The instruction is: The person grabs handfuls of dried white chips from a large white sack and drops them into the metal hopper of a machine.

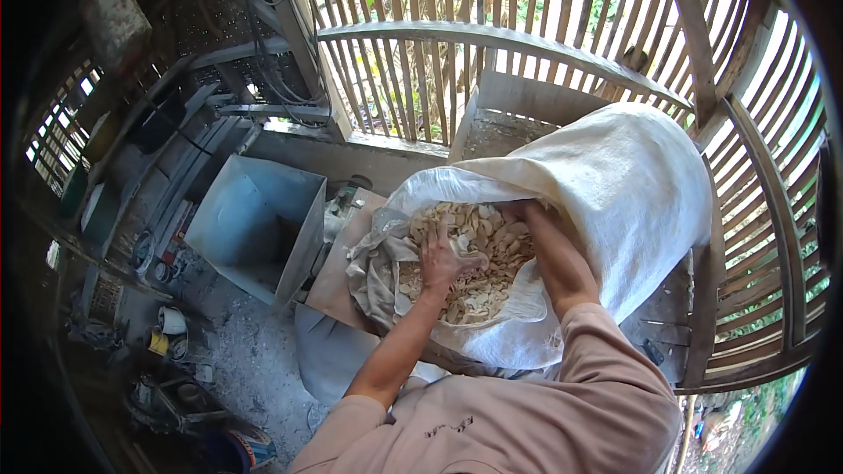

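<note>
A big white woven sack point(615, 175) lies on its side with its mouth toward me, full of pale, dry, chip-like slices point(465, 298). My left hand point(439, 259) rests on the slices with its fingers stretched and the thumb out to the right. Into the far right part of the mouth reaches my right hand point(524, 209); its fingers are hidden by the slices and the sack's fold. A crumpled plastic lining point(373, 254) hangs round the left rim of the mouth.
Left of the sack stands an open square metal hopper point(255, 180), beside a slanted board point(338, 285). A wooden slat wall point(439, 79) curves round the back and right. Cups, tins and tools lie on the dusty floor point(255, 351) at left. Cables point(272, 44) hang from a post.
</note>
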The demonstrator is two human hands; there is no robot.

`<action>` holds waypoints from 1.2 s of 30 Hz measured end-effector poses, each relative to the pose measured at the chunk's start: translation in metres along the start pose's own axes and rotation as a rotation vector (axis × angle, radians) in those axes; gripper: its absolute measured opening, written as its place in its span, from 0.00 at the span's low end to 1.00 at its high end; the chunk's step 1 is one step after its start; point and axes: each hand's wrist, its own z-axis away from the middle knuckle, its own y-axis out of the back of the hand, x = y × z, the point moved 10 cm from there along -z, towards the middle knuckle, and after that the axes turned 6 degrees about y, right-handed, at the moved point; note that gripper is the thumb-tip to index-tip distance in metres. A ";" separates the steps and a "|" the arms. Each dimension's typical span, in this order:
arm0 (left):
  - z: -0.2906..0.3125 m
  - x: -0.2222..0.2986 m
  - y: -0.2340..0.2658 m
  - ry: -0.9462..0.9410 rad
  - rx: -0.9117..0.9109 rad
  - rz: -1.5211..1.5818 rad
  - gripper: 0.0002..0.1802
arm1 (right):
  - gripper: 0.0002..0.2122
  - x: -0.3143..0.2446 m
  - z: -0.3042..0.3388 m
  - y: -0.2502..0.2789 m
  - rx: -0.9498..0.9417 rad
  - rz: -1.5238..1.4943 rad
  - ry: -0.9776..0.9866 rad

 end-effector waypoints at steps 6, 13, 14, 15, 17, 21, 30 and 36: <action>0.015 0.011 0.029 0.078 0.028 0.252 0.71 | 0.35 -0.038 0.077 -0.059 -0.471 -0.558 -0.102; 0.021 0.014 0.051 -0.007 0.231 0.377 0.46 | 0.30 -0.068 0.103 -0.046 -0.206 -0.796 0.057; 0.020 0.014 0.048 0.037 0.198 0.397 0.42 | 0.29 -0.070 0.105 -0.044 -0.210 -0.838 0.044; 0.018 0.012 0.046 0.080 0.164 0.417 0.39 | 0.29 -0.070 0.107 -0.046 -0.204 -0.837 0.044; 0.017 0.018 0.050 0.046 0.142 0.451 0.37 | 0.25 -0.071 0.112 -0.037 -0.031 -0.980 0.095; 0.012 0.041 0.070 -0.094 0.154 0.454 0.35 | 0.23 -0.078 0.124 -0.024 0.041 -1.067 0.107; 0.013 0.090 0.123 -0.232 0.169 0.467 0.34 | 0.21 -0.099 0.139 0.014 0.179 -1.274 0.189; 0.006 0.109 0.153 -0.305 0.257 0.485 0.34 | 0.21 -0.116 0.134 0.036 0.232 -1.358 0.182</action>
